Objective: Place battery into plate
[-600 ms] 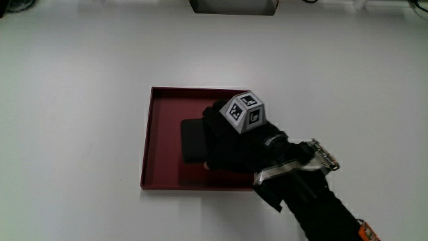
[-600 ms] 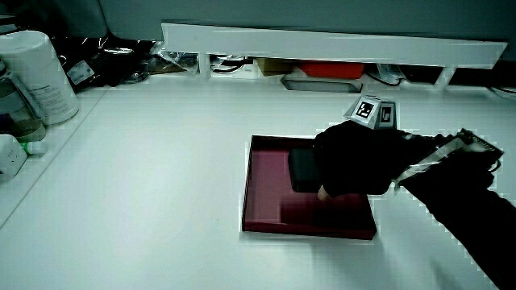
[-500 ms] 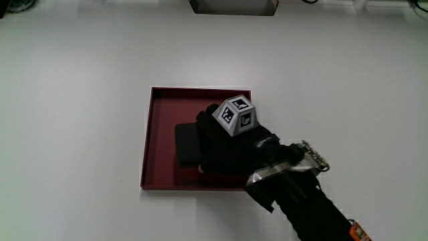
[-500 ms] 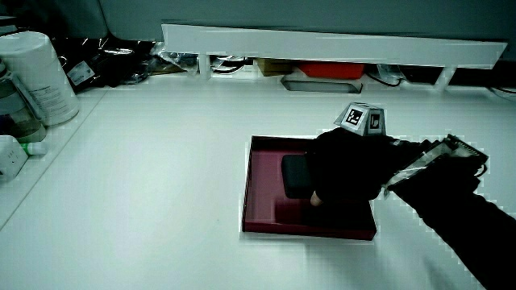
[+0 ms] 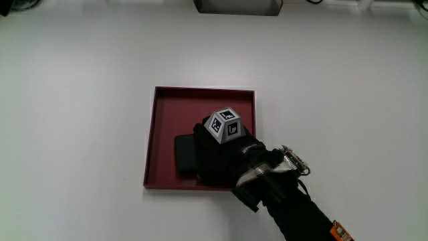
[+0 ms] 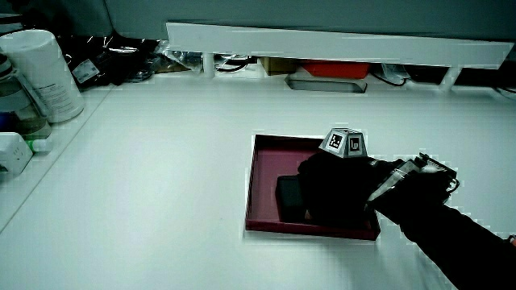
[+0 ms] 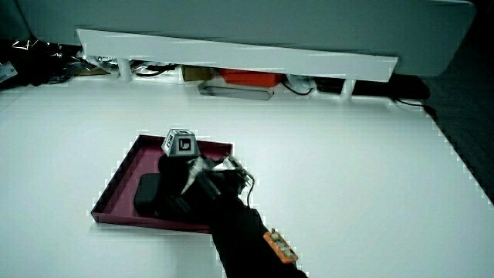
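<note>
A dark red square plate (image 5: 200,107) lies on the white table; both side views show it too (image 6: 270,157) (image 7: 123,179). The hand (image 5: 217,157), with a patterned cube on its back, is over the part of the plate nearest the person. Its fingers are curled on a flat black battery (image 5: 183,155). The battery sits low in the plate, at or just above its floor, seen in both side views (image 6: 289,197) (image 7: 148,193). The palm and forearm hide one end of the battery and the plate's near corner.
A low white partition (image 6: 339,50) runs along the table, with cables and a red box (image 6: 326,69) under it. A white canister (image 6: 50,72) and jars stand at the table's edge. A grey box (image 5: 235,5) sits farther from the person than the plate.
The hand has carried the battery nearer to the person inside the plate and lower toward its floor. The plate has stayed in place.
</note>
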Available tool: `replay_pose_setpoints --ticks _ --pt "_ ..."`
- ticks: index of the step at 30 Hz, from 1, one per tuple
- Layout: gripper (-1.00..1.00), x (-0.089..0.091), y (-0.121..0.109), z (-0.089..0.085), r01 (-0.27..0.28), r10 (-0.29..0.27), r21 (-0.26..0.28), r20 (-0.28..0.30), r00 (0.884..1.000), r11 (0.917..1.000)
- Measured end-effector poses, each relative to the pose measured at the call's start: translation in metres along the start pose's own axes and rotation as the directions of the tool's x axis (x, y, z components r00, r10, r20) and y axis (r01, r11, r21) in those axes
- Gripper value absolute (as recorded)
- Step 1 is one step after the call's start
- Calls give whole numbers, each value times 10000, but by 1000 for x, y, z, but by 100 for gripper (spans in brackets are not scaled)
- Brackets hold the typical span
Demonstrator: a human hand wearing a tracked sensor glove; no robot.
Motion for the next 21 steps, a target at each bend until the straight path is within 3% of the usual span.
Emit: replay_pose_setpoints --ticks 8,11,17,19,21 --pt "0 -3 -5 2 -139 139 62 -74 9999 9999" --pt "0 -2 -4 -1 131 -133 -180 -105 9999 9998" --pt "-32 1 -5 -4 154 -165 -535 -209 9996 9984" --pt "-42 4 -7 -2 -44 -3 -634 -736 9973 9980" --pt "-53 5 -14 5 -256 223 -366 -881 9959 9990"
